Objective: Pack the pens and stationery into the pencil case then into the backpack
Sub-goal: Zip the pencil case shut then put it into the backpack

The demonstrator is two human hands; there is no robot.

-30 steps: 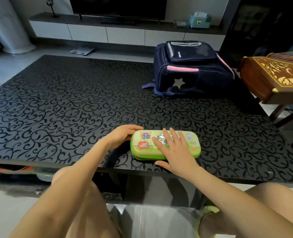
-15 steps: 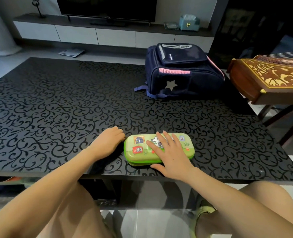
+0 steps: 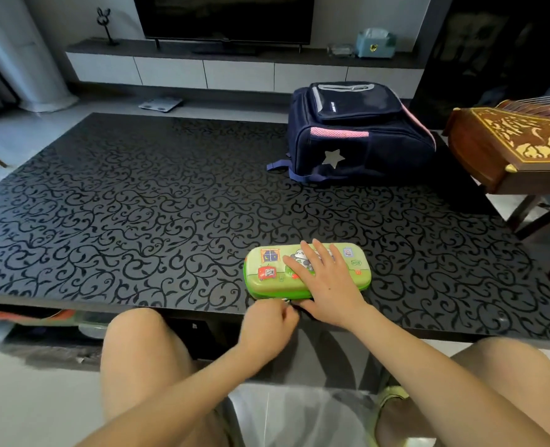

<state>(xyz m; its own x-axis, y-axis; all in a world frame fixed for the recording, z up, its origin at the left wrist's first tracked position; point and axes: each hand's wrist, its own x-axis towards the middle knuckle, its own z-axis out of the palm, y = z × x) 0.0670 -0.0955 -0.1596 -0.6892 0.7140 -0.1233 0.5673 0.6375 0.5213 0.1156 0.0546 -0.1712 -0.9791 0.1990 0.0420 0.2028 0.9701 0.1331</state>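
Observation:
A green pencil case point(image 3: 267, 275) with cartoon stickers lies closed near the front edge of the black patterned table point(image 3: 138, 214). My right hand point(image 3: 325, 279) rests flat on its lid with fingers spread. My left hand point(image 3: 267, 321) is at the case's front edge, fingers pinched on the zipper pull. A navy backpack point(image 3: 357, 133) with a pink mesh strip and a white star stands at the far right of the table, closed. No loose pens show.
A carved wooden instrument point(image 3: 521, 146) on a stand sits right of the table. A TV cabinet point(image 3: 235, 72) with a tissue box point(image 3: 375, 45) is behind. My knees are under the table's front edge.
My left hand has moved from the case's left end around to its front edge and closed on the zipper pull. My right hand stays on the lid.

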